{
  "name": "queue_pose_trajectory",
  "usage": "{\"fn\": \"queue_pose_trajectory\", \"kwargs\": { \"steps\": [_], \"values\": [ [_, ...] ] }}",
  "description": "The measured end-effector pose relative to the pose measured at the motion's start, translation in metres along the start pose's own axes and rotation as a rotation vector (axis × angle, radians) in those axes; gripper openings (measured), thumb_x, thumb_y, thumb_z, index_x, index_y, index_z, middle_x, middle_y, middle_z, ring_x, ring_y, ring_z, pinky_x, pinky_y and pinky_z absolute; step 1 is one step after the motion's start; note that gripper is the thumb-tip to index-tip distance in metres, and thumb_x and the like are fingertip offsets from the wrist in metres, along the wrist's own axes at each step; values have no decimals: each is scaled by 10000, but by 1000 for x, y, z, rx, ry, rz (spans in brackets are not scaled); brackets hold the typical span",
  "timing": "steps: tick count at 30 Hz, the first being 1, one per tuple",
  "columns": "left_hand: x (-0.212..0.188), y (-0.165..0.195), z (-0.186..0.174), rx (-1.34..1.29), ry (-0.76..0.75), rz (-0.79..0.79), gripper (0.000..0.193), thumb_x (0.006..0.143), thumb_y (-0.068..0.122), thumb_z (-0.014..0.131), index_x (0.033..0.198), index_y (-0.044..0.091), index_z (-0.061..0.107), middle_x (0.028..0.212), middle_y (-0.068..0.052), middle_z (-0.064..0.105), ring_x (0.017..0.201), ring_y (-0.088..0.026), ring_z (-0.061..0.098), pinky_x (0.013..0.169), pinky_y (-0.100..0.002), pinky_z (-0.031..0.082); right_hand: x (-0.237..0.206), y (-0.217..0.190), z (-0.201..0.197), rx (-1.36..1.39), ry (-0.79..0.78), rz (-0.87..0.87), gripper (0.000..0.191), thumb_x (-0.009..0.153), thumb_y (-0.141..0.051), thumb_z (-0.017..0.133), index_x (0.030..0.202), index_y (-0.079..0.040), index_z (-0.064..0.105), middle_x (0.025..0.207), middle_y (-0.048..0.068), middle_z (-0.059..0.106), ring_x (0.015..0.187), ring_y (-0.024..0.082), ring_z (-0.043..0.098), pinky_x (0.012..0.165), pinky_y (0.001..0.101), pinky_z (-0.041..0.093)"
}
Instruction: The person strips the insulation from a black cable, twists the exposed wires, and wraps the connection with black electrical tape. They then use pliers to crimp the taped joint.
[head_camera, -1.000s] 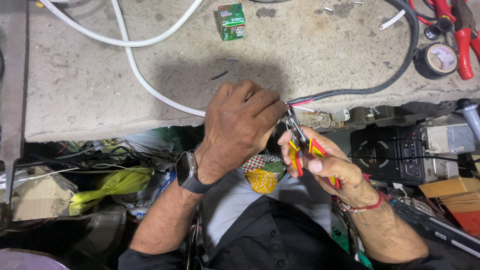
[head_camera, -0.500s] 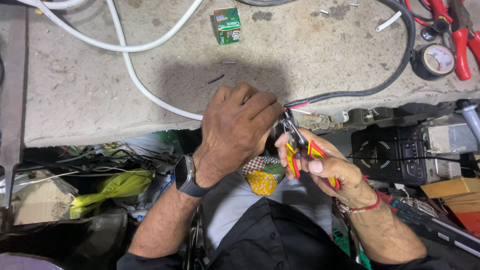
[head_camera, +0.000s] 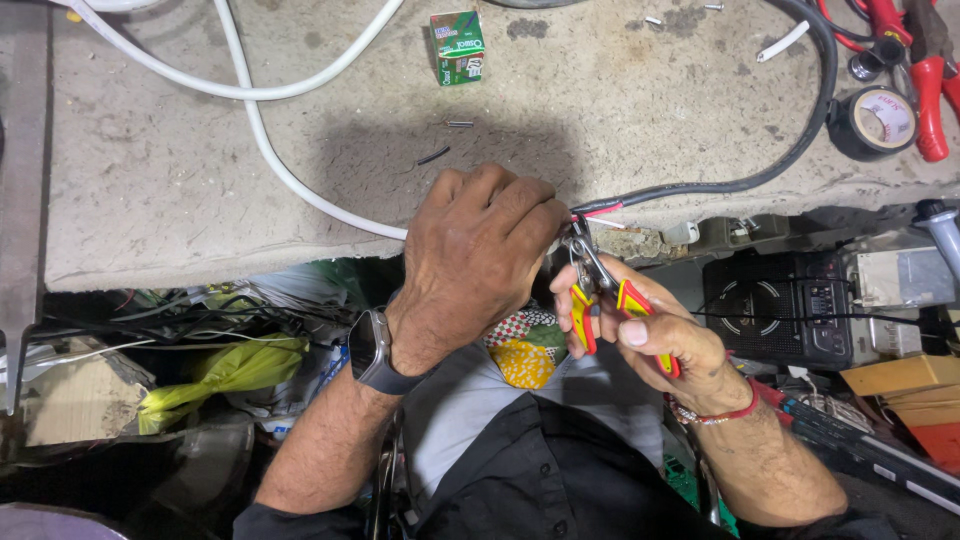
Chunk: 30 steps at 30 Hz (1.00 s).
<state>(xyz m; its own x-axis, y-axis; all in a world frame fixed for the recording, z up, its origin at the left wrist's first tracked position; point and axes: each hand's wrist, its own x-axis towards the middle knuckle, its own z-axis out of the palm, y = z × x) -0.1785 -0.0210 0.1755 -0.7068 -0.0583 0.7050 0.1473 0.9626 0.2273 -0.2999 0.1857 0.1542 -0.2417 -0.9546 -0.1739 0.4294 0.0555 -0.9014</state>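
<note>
A white cable (head_camera: 262, 140) ran down across the grey concrete table (head_camera: 150, 200) from the upper left and disappeared under the left hand (head_camera: 478, 255), which wore a dark watch (head_camera: 374, 352) at the wrist. That left hand was curled shut over the cable ends at the table's front edge, its fingertips pinching the thin wires (head_camera: 598, 211) there. A small green box (head_camera: 457, 46) lay well above it. Just to the right, the right hand (head_camera: 655, 335) was clamped around the red-and-yellow handles of a pair of pliers (head_camera: 597, 290), whose metal nose touched the wires beside the left fingertips. A black cable (head_camera: 790, 150) curved away from that spot toward a roll of black tape (head_camera: 874, 121) and red-handled tools (head_camera: 920, 60) at the far right.
</note>
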Motion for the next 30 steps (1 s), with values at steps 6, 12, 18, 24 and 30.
{"fn": "queue_pose_trajectory", "kwargs": {
  "steps": [6,12,18,24,30],
  "values": [
    [1,0,0,3,-3,15,279,851,151,748,1123,102,708,1148,-11,667,1040,-214,609,855,-387,442,-1,2,1,34,3,-38,715,754,-371,684,1270,104,545,1080,172,570,892,229,548,757,359,479],
    [1,0,-1,20,-12,15,286,852,152,753,1130,103,704,1140,-8,663,1027,-217,605,849,-388,439,-2,4,1,49,3,-42,648,763,-356,692,1225,72,541,1038,145,529,891,201,492,705,322,416],
    [0,1,-1,17,-10,15,288,853,153,763,1130,103,704,1139,-5,662,1030,-212,604,847,-386,438,-4,9,2,125,15,-22,640,747,-326,714,1230,45,516,1027,134,501,891,181,453,709,296,395],
    [2,2,-2,18,-14,15,295,851,153,766,1135,102,703,1141,-7,664,1034,-209,606,846,-387,441,-4,14,2,197,26,-16,660,733,-312,720,1248,43,511,1036,135,497,896,174,452,706,287,399],
    [3,-3,-17,-152,-61,-6,258,913,128,770,1149,75,679,1161,-47,672,1047,-244,616,857,-398,449,-3,16,1,210,27,-29,617,741,-264,715,1233,49,513,1018,114,464,879,166,426,681,272,384]
  ]
}}
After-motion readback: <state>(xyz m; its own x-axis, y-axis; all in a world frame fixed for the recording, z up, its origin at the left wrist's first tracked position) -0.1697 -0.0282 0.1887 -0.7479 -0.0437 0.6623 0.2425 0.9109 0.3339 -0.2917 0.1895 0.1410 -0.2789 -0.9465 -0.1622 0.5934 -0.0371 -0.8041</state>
